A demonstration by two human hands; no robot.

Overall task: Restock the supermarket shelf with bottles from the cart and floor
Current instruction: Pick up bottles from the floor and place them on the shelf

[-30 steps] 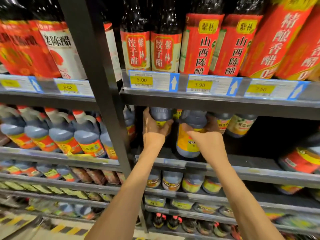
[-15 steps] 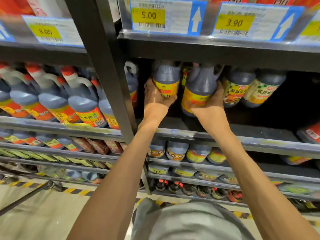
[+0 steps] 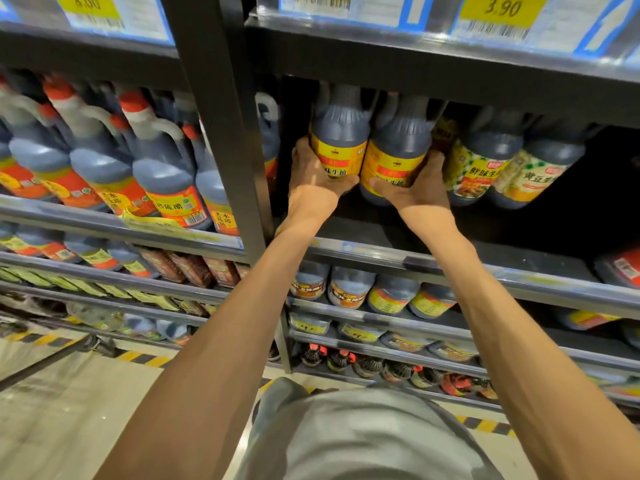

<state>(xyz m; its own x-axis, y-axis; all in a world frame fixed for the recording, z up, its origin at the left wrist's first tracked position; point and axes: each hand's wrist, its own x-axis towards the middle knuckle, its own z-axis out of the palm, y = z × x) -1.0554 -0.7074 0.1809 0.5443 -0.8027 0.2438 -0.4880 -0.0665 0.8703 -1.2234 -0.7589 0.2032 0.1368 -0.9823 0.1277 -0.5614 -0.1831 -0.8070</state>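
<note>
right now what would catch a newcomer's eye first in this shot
Two bare arms reach in from below: the left hand and the right hand each grip a dark bottle, the left yellow-labelled bottle and the right yellow-labelled bottle, side by side on the middle shelf. Left of the black upright stands a row of red-capped jugs, and a yellow 3.90 price tag sits top right.
</note>
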